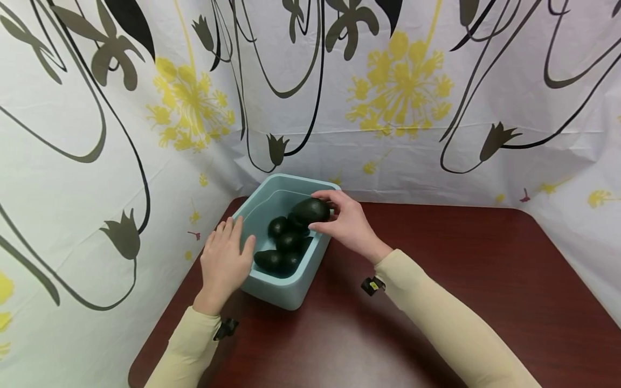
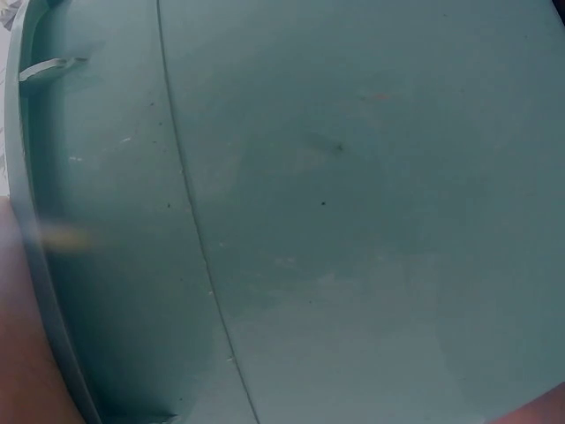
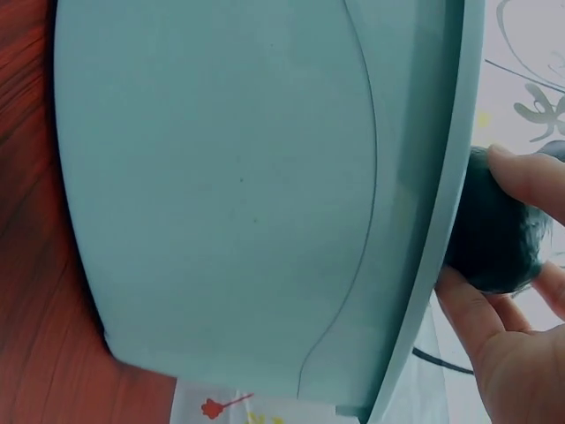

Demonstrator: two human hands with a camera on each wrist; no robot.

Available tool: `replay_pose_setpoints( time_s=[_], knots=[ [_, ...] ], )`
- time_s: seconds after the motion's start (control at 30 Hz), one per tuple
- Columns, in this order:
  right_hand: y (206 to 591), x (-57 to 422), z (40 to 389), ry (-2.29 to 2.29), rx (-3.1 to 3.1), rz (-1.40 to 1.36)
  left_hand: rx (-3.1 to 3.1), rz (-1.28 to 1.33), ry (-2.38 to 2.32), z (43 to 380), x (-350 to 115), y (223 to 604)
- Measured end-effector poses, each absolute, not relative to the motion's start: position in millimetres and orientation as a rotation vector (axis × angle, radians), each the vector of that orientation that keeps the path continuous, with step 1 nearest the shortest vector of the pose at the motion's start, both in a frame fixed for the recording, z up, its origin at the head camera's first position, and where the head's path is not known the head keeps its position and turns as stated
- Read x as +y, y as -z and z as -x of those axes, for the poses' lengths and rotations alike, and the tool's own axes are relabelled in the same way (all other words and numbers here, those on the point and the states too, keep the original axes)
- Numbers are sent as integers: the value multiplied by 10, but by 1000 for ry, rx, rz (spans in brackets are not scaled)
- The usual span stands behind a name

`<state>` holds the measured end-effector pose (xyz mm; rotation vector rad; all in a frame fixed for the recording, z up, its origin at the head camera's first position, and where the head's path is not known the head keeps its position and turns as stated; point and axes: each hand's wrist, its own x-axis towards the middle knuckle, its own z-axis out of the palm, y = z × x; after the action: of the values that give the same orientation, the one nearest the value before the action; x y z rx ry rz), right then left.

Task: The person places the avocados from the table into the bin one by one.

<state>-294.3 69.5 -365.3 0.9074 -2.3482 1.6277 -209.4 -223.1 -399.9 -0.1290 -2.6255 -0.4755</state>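
Observation:
A light blue-green plastic bin [image 1: 276, 295] stands on the table with several dark green avocados [image 1: 289, 241] piled in its right and near part. My right hand [image 1: 350, 222] grips one large avocado [image 1: 311, 210] at the bin's right rim, above the pile. In the right wrist view, thumb and fingers wrap this dark avocado [image 3: 494, 231] just past the rim. On the opposite side, my left hand [image 1: 224, 265] rests along the left rim with its fingers spread. The left wrist view is mostly filled by the bin's outer wall [image 2: 353, 230].
A dark red-brown wooden table [image 1: 436, 269] extends to the right of the bin. Behind and to the left hangs a white cloth [image 1: 301, 118] with grey, black and yellow flower prints, close to the bin's far side. Small black cameras [image 1: 372, 285] are worn on both wrists.

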Motion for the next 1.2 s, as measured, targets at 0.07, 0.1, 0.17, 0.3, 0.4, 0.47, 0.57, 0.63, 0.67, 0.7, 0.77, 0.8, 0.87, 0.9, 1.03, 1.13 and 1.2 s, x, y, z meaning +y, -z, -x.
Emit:
replay_pose_setpoints(
  time_s=[0.07,0.1,0.17,0.3,0.4,0.47,0.57,0.63,0.67,0.7,0.77,0.8,0.87,0.9,1.03,1.13,1.2],
  knots=[
    [3694,648,3006,-1613,-2349,-916,-2628,128,478,2093,-2232,4003],
    [3699,623,3025,-1607,-2347,-924,-2629,128,478,2093,-2232,4005],
    [3699,570,3054,-1590,-2348,-943,-2628,129,478,2096,-2232,4005],
    [3680,446,3097,-1567,-2348,-998,-2622,132,481,2099,-2237,4008],
    [3669,347,3122,-1536,-2375,-1032,-2618,126,488,2097,-2238,4015],
    [3667,286,3132,-1488,-2416,-1046,-2618,116,498,2097,-2235,4022],
    [3670,203,3150,-1394,-2487,-1073,-2620,104,513,2107,-2229,4028],
    [3666,148,3165,-1318,-2528,-1103,-2613,100,516,2117,-2228,4022],
    [3662,118,3175,-1276,-2547,-1123,-2609,100,517,2121,-2232,4016],
    [3658,85,3190,-1225,-2565,-1150,-2603,100,513,2124,-2235,4007],
    [3649,48,3205,-1104,-2621,-1197,-2595,104,510,2132,-2233,3996],
    [3643,30,3215,-1037,-2655,-1225,-2590,108,513,2134,-2233,3992],
    [3629,-9,3233,-894,-2721,-1279,-2586,113,519,2136,-2234,3987],
    [3620,-29,3243,-828,-2748,-1308,-2585,114,521,2137,-2234,3984],
    [3600,-125,3292,-616,-2816,-1417,-2586,106,528,2153,-2244,3989],
    [3614,-183,3321,-530,-2838,-1476,-2590,104,525,2172,-2237,4007],
    [3633,-198,3328,-504,-2856,-1494,-2592,109,522,2178,-2218,4019]
  ],
)
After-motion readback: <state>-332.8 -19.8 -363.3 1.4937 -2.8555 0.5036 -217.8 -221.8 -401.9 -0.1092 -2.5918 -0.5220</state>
